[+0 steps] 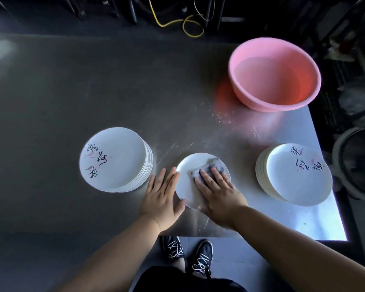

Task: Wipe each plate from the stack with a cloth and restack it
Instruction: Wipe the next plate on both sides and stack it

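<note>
A single white plate (193, 165) lies flat on the steel table near its front edge. My right hand (217, 190) presses a grey cloth (207, 168) flat onto this plate, fingers spread over the cloth. My left hand (162, 193) rests flat against the plate's left rim, thumb touching its front edge. A stack of white plates with black calligraphy (116, 159) stands to the left. Another such stack (297, 175) stands to the right, near the table's right edge.
A pink basin (274, 74) holding water stands at the back right of the metal table (93, 91). Water streaks mark the surface between basin and plates. The table's right edge runs just past the right stack. A yellow cable (190, 28) lies on the floor behind.
</note>
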Demonstrator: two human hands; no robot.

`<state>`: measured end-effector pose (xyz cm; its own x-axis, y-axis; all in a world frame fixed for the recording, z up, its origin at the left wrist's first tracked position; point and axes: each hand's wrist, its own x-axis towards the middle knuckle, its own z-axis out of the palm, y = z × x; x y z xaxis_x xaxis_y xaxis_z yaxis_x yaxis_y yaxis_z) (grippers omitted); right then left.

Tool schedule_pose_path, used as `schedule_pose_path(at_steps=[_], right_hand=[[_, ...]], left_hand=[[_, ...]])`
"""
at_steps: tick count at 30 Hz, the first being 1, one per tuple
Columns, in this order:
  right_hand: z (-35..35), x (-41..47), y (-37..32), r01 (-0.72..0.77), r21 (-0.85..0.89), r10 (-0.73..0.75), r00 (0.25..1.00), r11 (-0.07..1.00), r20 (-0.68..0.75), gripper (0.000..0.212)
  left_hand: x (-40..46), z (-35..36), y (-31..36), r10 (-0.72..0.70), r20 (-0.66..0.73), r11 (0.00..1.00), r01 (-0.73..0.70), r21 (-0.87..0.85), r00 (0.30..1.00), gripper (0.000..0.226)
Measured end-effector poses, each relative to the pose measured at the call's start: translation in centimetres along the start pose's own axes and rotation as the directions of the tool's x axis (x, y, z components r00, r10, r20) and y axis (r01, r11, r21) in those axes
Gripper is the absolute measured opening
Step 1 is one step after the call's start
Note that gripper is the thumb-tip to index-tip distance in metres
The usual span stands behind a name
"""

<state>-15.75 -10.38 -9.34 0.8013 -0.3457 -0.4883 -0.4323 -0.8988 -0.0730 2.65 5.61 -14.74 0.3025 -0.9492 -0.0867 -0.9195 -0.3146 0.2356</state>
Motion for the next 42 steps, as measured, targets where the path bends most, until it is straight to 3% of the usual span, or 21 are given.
schedule_pose_path(at_steps=[3, 7, 9, 15, 20, 24, 27, 36, 42], right_hand=[[-0.9, 0.1, -0.5, -0.060, 0.048, 0.059, 0.998, 0.997, 0.038, 0.098], [1.5, -4.0, -1.7, 0.165, 0.015, -0.165, 0.986, 0.986, 0.006, 0.094], [1.7, -4.0, -0.9, 0.173, -0.030, -0.173, 0.985, 0.984, 0.004, 0.090], [-0.7, -1.3, 1.3, -0.061, 0.063, 0.062, 0.998, 0.996, -0.013, 0.101], [2.4, -5.5, -0.1, -0.014, 0.074, 0.015, 1.000, 0.997, -0.021, 0.093], [0.8, -2.5, 2.2, -0.128, 0.179, 0.146, 0.985, 0.976, -0.093, 0.092], [-0.9, 0.7, 3.5, -0.207, 0.275, 0.233, 0.970, 0.939, -0.065, 0.085], [1.4, -3.8, 0.2, -0.270, 0.358, 0.291, 0.957, 0.894, -0.002, 0.095], [-0.8, 0.4, 3.0, -0.277, 0.434, 0.321, 0.947, 0.857, -0.028, 0.078]], left_hand=[[-0.1, -0.3, 0.1, -0.008, 0.006, 1.000, 0.007, 0.025, 1.000, 0.081], [0.0, -0.2, 0.1, -0.012, -0.021, 1.000, 0.013, 0.017, 1.000, 0.080], [0.0, -0.1, 0.1, -0.012, -0.041, 1.000, 0.013, 0.014, 0.999, 0.080], [0.0, 0.1, 0.1, -0.032, -0.060, 0.999, 0.033, 0.011, 0.998, 0.080], [0.0, 0.3, 0.1, -0.016, -0.089, 1.000, 0.019, 0.025, 0.996, 0.078], [0.0, 0.3, 0.0, 0.005, -0.091, 0.999, -0.001, 0.040, 0.996, 0.079], [-0.1, 0.3, 0.0, -0.004, -0.078, 0.998, 0.008, 0.055, 0.997, 0.080], [0.0, 0.6, -0.1, -0.015, -0.102, 0.999, 0.020, 0.043, 0.995, 0.080], [0.0, 0.2, 0.3, -0.044, -0.036, 0.999, 0.045, 0.022, 0.998, 0.084]])
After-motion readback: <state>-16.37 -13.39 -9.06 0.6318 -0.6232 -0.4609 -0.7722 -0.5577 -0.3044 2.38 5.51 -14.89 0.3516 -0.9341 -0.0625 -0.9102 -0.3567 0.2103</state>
